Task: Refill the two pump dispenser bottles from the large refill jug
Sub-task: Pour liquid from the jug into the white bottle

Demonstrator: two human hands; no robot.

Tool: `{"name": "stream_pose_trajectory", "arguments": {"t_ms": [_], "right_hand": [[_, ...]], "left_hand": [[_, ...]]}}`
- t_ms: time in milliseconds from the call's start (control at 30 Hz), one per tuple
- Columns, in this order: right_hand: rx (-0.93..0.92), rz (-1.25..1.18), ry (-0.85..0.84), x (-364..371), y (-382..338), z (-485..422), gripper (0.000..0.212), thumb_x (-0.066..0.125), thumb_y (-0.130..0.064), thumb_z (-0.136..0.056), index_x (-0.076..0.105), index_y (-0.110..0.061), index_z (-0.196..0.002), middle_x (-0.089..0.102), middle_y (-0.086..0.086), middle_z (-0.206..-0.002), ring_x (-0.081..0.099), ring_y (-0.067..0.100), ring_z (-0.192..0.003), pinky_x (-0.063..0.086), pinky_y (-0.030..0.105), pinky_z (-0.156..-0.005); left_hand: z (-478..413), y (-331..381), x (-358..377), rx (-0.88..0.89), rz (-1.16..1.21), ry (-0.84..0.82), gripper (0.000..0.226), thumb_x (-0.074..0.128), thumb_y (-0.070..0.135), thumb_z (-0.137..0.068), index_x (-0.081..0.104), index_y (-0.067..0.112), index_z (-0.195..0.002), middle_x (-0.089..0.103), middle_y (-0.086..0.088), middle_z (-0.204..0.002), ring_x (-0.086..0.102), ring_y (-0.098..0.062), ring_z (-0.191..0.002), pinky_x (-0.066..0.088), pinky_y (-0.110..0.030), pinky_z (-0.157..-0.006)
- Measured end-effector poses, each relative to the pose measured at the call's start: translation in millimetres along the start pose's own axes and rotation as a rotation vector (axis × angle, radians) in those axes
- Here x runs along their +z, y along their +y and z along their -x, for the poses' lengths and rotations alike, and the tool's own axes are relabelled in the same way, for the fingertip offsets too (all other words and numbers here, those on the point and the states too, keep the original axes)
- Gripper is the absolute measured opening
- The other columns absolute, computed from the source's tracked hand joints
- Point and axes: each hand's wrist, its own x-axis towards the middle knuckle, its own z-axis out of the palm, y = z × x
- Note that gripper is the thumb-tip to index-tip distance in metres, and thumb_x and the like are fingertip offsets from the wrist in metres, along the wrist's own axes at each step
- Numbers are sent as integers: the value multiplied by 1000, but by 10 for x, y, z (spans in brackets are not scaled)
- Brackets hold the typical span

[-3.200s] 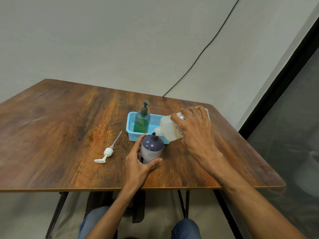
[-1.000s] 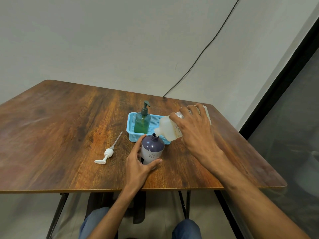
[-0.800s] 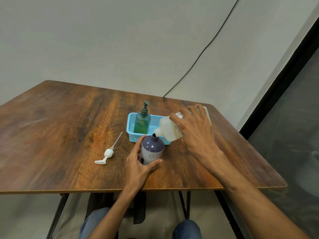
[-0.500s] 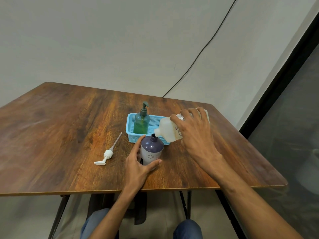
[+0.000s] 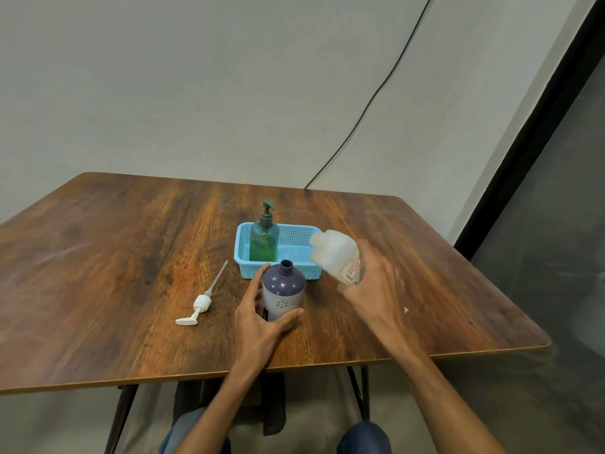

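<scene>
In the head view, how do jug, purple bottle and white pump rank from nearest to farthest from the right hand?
1. The jug: gripped in the right hand.
2. The purple bottle: left of it, in the left hand.
3. The white pump: farthest left, on the table.

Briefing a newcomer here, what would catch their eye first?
The two hands near the table's front edge: the left hand grips an uncapped purple bottle, the right hand holds a pale refill jug tilted in the air beside it. Behind stands a green pump bottle in a blue basket; a white pump lies on the wood to the left.
</scene>
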Motion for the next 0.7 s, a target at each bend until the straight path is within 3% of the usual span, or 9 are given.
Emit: {"name": "stream_pose_trajectory", "arguments": {"t_ms": [67,167,300,500,700], "right_hand": [[82,-164,14,91,77,52,69,89,-31,-64,50,-30,-121,63,-7,-107,60,12,-96,54,25,-68],[209,-312,43,254,168,122,72,90,-31,-63,51,-29,-123,62,-7,-109,59,13,-98,56,25,-68],[303,-436,107,440,266,194,80,92,-28,-61,50,-29,-129,58,-15,-108,58,5,-95,43,11,-63],[428,-545,189,599,407,247,87,92,-30,-62,45,-30,-135,56,-19,-113,58,4,-96,53,22,-74],[428,-575,187,656,458,233,90,91,-30,-66,40,-29,-141,56,-13,-123,56,0,-98,46,15,-72]], "left_hand": [[-6,-7,4,-4,-5,3,98,92,32,-65,42,32,-148,53,19,-141,53,10,-126,45,-5,-95],[0,-8,5,-11,-11,5,100,93,27,-65,42,27,-150,54,18,-141,53,10,-126,46,-6,-95],[8,16,1,-9,-20,2,100,93,24,-65,42,22,-151,54,15,-141,53,12,-124,46,-6,-95],[20,63,10,-19,-25,6,98,92,24,-65,41,24,-149,51,21,-137,50,23,-118,43,-1,-91],[24,67,8,-28,-39,2,99,90,31,-63,40,27,-148,50,25,-136,50,24,-117,43,0,-91]]}}
